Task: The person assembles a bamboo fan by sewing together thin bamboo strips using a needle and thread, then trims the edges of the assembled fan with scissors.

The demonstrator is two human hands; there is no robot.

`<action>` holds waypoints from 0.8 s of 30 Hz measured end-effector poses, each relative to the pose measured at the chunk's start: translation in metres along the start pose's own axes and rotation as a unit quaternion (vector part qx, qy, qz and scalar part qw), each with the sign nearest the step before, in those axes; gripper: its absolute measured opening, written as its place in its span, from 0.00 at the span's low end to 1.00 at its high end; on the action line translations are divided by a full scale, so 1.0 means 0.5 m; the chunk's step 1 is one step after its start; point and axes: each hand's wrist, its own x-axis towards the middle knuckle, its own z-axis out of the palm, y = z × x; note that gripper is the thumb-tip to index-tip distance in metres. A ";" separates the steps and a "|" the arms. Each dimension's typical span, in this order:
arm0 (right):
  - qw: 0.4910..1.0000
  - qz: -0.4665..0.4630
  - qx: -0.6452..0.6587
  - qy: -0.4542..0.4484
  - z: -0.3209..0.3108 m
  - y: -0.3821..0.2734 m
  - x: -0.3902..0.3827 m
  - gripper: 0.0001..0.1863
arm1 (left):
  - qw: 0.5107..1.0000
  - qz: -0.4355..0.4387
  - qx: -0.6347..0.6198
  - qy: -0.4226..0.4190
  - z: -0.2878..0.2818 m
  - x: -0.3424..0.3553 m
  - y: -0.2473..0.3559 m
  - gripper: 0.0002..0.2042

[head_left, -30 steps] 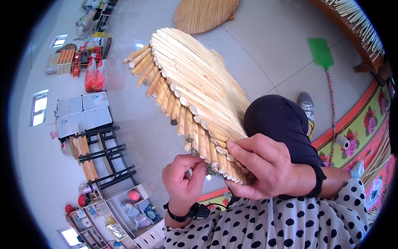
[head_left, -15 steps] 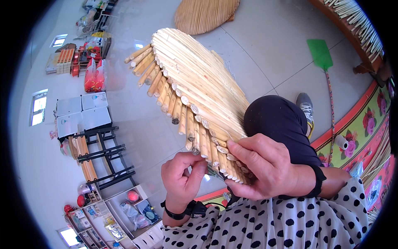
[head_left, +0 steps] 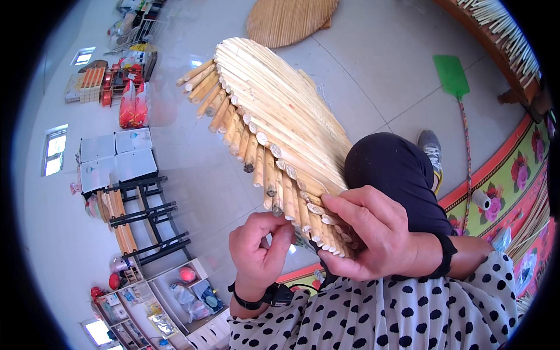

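Note:
A pale piece of tightly packed straw stalks [head_left: 274, 99] lies diagonally before me, its left and lower edge a row of thick cut stubs [head_left: 259, 166]. My right hand [head_left: 370, 233] grips the lower right end, thumb lying on the top row of cut ends. My left hand [head_left: 259, 248] is closed just below the stubs, fingertips pinched at the edge; what they hold is hidden. My bent dark-trousered knee [head_left: 385, 169] sits beside the piece.
A round straw mat [head_left: 289, 17] lies on the floor ahead. At the right are wooden furniture with straws [head_left: 507, 52], a green swatter [head_left: 450, 76], a white spool [head_left: 481, 200] and floral fabric [head_left: 507, 169]. Shelving [head_left: 151, 297], folded stands [head_left: 143, 221] and stacked goods line the left.
The straw piece and both hands have shifted very slightly; my left hand is a little higher than a second ago. The grips look the same.

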 end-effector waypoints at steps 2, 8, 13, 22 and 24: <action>1.000 0.001 0.006 0.003 0.002 0.002 -0.003 0.30 | 1.000 0.003 0.007 0.002 -0.001 -0.001 -0.002 0.05; 0.993 0.012 0.115 0.001 -0.013 0.021 0.000 0.26 | 1.000 -0.009 0.016 -0.003 -0.011 -0.001 0.001 0.04; 0.994 0.050 0.094 0.009 -0.015 0.038 -0.019 0.16 | 1.000 -0.023 0.000 0.001 -0.002 0.004 0.011 0.05; 0.996 0.026 0.090 0.010 -0.010 0.041 -0.021 0.14 | 1.000 -0.016 0.019 0.007 -0.008 0.000 0.009 0.05; 0.996 0.016 0.088 0.009 -0.011 0.039 -0.017 0.16 | 1.000 -0.010 0.025 0.004 -0.011 0.002 0.007 0.05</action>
